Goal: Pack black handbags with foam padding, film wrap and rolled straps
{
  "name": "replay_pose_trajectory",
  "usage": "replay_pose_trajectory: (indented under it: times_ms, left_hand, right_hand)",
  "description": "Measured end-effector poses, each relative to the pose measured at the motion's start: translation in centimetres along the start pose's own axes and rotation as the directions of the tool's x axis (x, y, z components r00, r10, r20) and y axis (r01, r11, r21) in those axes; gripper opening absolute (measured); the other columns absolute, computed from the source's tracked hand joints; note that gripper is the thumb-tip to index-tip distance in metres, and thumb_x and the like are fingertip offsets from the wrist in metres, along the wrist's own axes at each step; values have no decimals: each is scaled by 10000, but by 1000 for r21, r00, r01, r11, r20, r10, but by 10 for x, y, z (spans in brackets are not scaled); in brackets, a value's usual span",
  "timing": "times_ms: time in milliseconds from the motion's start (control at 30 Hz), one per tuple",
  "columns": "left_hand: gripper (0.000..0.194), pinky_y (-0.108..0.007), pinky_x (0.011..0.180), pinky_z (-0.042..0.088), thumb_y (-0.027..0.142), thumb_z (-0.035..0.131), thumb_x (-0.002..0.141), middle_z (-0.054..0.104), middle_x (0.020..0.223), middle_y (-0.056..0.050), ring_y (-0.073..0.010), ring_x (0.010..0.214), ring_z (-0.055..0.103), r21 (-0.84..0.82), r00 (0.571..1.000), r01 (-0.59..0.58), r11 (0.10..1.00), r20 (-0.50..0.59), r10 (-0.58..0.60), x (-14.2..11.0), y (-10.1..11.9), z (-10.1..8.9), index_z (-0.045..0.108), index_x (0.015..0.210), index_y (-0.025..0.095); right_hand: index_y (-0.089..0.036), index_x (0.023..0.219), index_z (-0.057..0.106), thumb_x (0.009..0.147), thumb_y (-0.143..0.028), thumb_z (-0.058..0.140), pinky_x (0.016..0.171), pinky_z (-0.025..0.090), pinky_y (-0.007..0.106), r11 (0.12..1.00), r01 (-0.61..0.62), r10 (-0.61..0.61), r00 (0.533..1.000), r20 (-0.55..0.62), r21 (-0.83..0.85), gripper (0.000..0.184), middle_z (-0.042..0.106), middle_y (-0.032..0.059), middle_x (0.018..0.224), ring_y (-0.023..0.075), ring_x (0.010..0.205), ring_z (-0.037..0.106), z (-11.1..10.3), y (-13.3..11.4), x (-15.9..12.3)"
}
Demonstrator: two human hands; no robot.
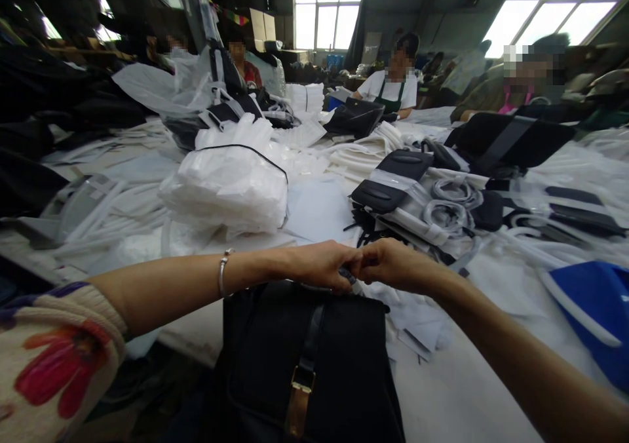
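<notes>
A black backpack (275, 338) with a flap, a dark strap and a gold-coloured buckle (301, 380) stands upright in front of me at the table's near edge. Above its top edge my two hands meet. My left hand (327, 266) has its fingers closed around a small dark and whitish piece (350, 278) at the top of the bag, perhaps part of a wrapped handle; I cannot make out its kind. Pressed against it, my right hand (388, 264) is closed in a pinch, and whatever its fingertips grip is hidden.
A banded bundle of clear plastic bags (230, 187) lies beyond my left arm. Wrapped black straps (393, 177) and coiled grey tubing (447, 213) are piled to the right, near a blue bin (592, 312). Across the table sits a person in a green apron (390, 92); other people are nearby.
</notes>
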State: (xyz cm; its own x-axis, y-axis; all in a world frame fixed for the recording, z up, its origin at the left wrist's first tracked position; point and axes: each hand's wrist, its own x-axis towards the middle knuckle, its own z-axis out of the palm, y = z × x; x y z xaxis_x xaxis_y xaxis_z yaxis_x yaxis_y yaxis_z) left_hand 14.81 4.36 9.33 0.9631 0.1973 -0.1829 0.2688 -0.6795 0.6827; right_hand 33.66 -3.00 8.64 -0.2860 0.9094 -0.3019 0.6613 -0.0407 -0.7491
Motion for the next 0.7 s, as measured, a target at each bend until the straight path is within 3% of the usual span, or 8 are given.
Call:
replay_pose_trajectory:
  times_ms: [100, 200, 333, 500, 600, 700]
  left_hand:
    - [208, -187, 641, 394, 128, 650, 759, 623, 874, 32, -106, 752, 570, 68, 999, -42, 997, -22, 44, -3, 2, 2, 567, 943, 178]
    - [173, -204, 644, 398, 160, 636, 790, 623, 862, 20, -127, 750, 579, 146, 997, -67, 987, -30, 72, -4, 2, 5, 545, 934, 193]
    - [199, -225, 729, 431, 155, 615, 815, 653, 943, -5, -165, 853, 619, 207, 992, -98, 973, -53, 111, -7, 3, 8, 533, 987, 211]
    - [237, -244, 813, 459, 175, 603, 861, 682, 1052, -37, -191, 947, 653, 272, 990, -130, 954, -11, 138, -13, 9, 6, 566, 1093, 206]
    - [148, -261, 733, 477, 202, 593, 878, 693, 958, -52, -210, 870, 672, 392, 991, -127, 911, 17, 130, -13, 15, 6, 584, 1025, 182]
    - [92, -267, 590, 449, 194, 570, 887, 679, 854, -68, -210, 729, 664, 529, 994, -103, 843, 18, 110, -12, 20, 9, 567, 968, 150]
  right_hand:
    - [-194, 709, 654, 656, -170, 591, 553, 371, 224, 998, -34, 37, 997, -61, 52, 86, 636, -38, 620, 134, 612, 573, 7, 1, 3]
    - [-190, 659, 585, 633, -160, 591, 518, 320, 217, 984, 15, 2, 995, -97, 179, 40, 579, -57, 582, 113, 577, 505, 16, 10, 10]
    - [-181, 599, 505, 612, -146, 581, 510, 261, 210, 953, 81, -61, 995, -78, 292, 85, 470, -76, 564, 82, 569, 386, 27, 23, 19]
    - [-174, 708, 544, 625, -245, 644, 537, 315, 208, 890, 100, -95, 995, -34, 446, 148, 508, -65, 610, 82, 569, 413, 35, 28, 18]
    - [-170, 779, 574, 631, -292, 683, 560, 349, 213, 853, 111, -103, 994, -43, 510, 221, 550, -51, 652, 86, 583, 450, 40, 31, 18]
    - [-169, 862, 609, 631, -228, 680, 623, 392, 222, 831, 140, -112, 990, -84, 539, 248, 620, -25, 755, 106, 673, 523, 46, 36, 22]
